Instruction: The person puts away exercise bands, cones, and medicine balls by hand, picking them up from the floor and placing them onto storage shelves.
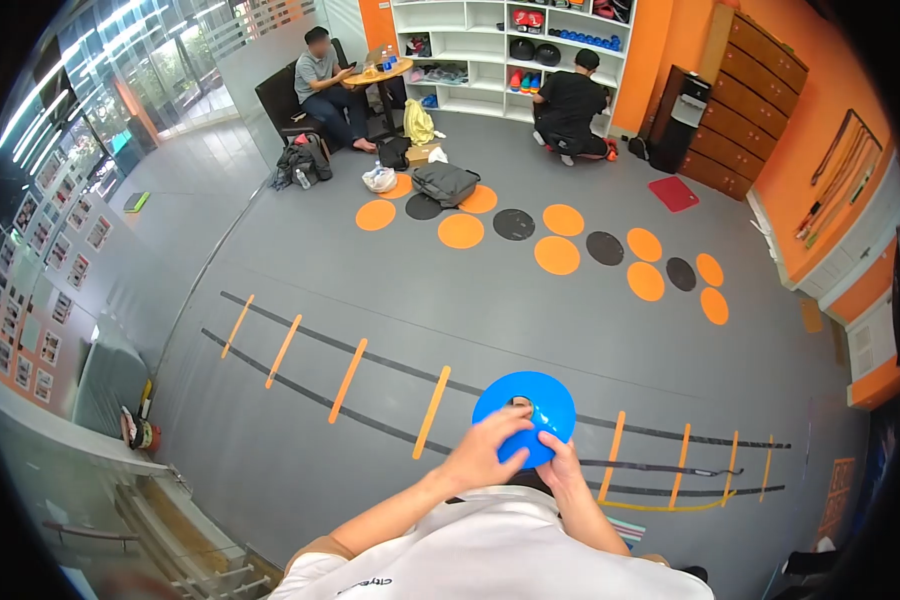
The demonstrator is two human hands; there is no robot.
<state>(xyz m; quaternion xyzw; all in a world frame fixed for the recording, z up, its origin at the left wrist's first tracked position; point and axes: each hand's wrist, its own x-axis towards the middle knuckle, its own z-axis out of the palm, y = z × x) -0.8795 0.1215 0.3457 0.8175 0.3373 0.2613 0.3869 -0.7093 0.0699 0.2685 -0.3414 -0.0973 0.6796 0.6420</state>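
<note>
A blue disc cone point(526, 402) with a hole in its middle is held in front of my chest, above the grey floor. My left hand point(485, 452) grips its near-left edge, fingers spread over the top. My right hand point(564, 466) holds its near-right rim from below, and a fingertip shows through the centre hole. Both forearms come up from my white shirt at the bottom of the head view.
An agility ladder point(435, 400) with orange rungs lies across the floor below the cone. Orange and black floor dots point(558, 254) curve beyond it. One person sits at a small table point(378, 70); another crouches at white shelves point(490, 40). Bags point(444, 182) lie nearby.
</note>
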